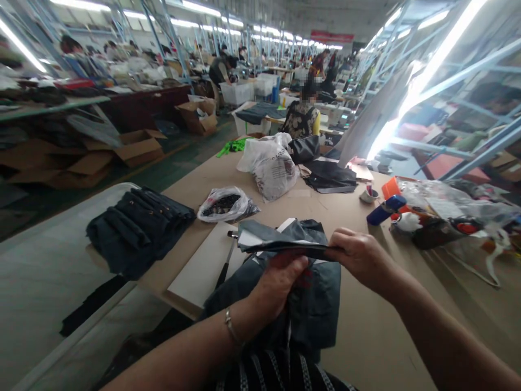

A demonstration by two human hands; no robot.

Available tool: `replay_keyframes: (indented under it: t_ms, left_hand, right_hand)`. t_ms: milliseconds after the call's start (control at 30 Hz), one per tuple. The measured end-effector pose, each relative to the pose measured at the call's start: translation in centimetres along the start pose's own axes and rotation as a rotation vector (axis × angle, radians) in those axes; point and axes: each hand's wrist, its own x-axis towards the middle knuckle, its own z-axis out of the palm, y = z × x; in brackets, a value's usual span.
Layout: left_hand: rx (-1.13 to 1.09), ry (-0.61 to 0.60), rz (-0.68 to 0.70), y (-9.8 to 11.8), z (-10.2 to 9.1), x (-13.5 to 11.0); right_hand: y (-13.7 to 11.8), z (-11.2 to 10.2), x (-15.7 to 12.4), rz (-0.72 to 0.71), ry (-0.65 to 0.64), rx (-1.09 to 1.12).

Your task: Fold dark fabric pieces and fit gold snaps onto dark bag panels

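Note:
Both my hands hold a folded dark grey piece of fabric (280,243) a little above the brown table (366,326). My left hand (280,282) grips it from below, with the thumb pressed on its lower edge. My right hand (356,255) pinches its right end with closed fingers. A white lining or card shows at the fabric's left end. More dark grey fabric (313,304) lies under my hands and hangs toward my lap. A bracelet sits on my left wrist.
A stack of dark garments (138,228) lies at the left, beside a white board (203,266) with a dark tool on it. Plastic bags (226,203) (271,165) stand farther back. A blue bottle (385,210) and clutter crowd the right. A seated person (302,117) works beyond the table.

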Motion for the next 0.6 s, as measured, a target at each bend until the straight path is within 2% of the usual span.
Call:
replay_keyframes:
  t_ms: [100, 200, 267, 400, 500, 533, 600]
  left_hand:
    - [-0.199, 0.096, -0.065, -2.0, 0.9, 1.6]
    - [-0.134, 0.153, -0.130, -3.9, 0.2, 2.0]
    - [-0.048, 0.128, -0.197, -4.8, -0.7, 1.9]
    - [0.064, 0.153, -0.281, -5.9, -1.7, 1.6]
    - [0.017, 0.209, -0.290, -6.1, -2.0, 1.5]
    - [-0.015, 0.233, -0.282, -6.0, -2.0, 1.5]
    - [-0.065, 0.227, -0.257, -5.5, -1.9, 0.9]
  right_hand:
    - [-1.0, 6.3, -1.8, 0.125, 0.120, 0.040]
    - [-1.4, 11.4, -2.9, 0.298, 0.128, 0.325]
    - [-1.5, 13.3, -3.4, 0.368, 0.113, 0.551]
    - [-1.5, 14.7, -4.6, 0.426, 0.043, 0.960]
    - [-0.7, 14.7, -5.4, 0.490, 0.012, 1.235]
    - [-0.2, 14.4, -5.7, 0.487, 0.016, 1.244]
    - [1.2, 13.4, -5.9, 0.449, 0.047, 1.098]
